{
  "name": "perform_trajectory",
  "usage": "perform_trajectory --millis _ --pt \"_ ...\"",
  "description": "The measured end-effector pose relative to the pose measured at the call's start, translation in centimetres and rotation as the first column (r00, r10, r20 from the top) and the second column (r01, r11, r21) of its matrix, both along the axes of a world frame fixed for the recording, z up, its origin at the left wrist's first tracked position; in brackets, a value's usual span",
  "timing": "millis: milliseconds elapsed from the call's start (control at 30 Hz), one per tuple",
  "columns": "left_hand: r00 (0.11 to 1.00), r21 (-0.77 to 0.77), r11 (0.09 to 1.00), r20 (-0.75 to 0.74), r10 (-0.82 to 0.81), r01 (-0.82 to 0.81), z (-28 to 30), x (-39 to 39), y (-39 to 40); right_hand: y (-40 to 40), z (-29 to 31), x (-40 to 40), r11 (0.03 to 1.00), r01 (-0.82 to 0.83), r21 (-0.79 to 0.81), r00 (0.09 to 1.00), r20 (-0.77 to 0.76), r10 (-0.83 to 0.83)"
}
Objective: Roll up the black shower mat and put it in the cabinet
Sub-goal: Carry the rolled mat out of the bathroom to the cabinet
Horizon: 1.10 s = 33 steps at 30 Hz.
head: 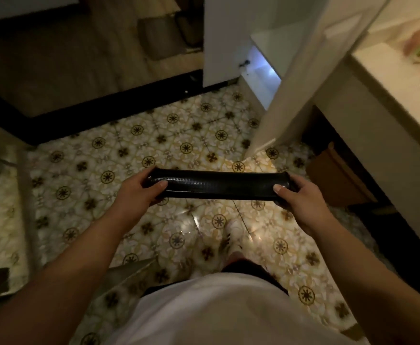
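Both hands, left (139, 189) and right (301, 195), gripped the rolled black shower mat (218, 186) by its ends. An open cabinet (261, 78) stood at one o'clock.

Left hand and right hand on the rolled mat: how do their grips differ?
The left hand grips the mat's left end; the right hand grips its right end. The left hand sits slightly higher in the picture than the right. Both wrap the rolled black shower mat with the thumb on top, holding it level above the tiled floor.

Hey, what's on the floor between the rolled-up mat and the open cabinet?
Head view: only bare patterned floor tiles between the rolled mat and the open cabinet.
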<state>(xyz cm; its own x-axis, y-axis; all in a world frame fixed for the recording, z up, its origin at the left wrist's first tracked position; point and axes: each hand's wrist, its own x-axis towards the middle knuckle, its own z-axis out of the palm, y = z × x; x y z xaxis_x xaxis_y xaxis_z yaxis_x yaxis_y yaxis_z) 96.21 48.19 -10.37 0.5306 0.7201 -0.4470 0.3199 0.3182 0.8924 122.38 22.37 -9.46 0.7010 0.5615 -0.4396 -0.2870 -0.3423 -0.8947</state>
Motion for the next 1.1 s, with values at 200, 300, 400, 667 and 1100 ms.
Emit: perform_trajectory --millis 200,300,400,667,1100 --pt "0.983 0.028 0.983 0.028 0.179 -0.18 0.5 4.8 3.1 8.8 -0.9 9.5 0.987 -0.161 0.027 0.986 -0.048 0.162" --pt "0.969 0.045 0.968 0.037 0.244 -0.246 1.0 6.8 4.3 12.9 -0.9 13.7 0.977 -0.212 0.027 0.976 -0.037 0.213" --pt "0.945 0.046 0.944 0.048 0.325 -0.327 0.9 8.1 5.4 17.0 -0.1 16.7 0.935 -0.353 -0.029 0.934 0.054 0.354" --pt "0.898 0.014 0.898 0.036 0.439 -0.44 -0.2 9.5 10.7 26.6 0.1 19.7 0.895 -0.444 -0.029 0.896 -0.02 0.444" --pt "0.949 0.014 0.951 0.066 0.308 -0.31 0.2 13.6 29.6 41.5 0.2 22.4 0.913 -0.407 -0.034 0.913 -0.027 0.407"
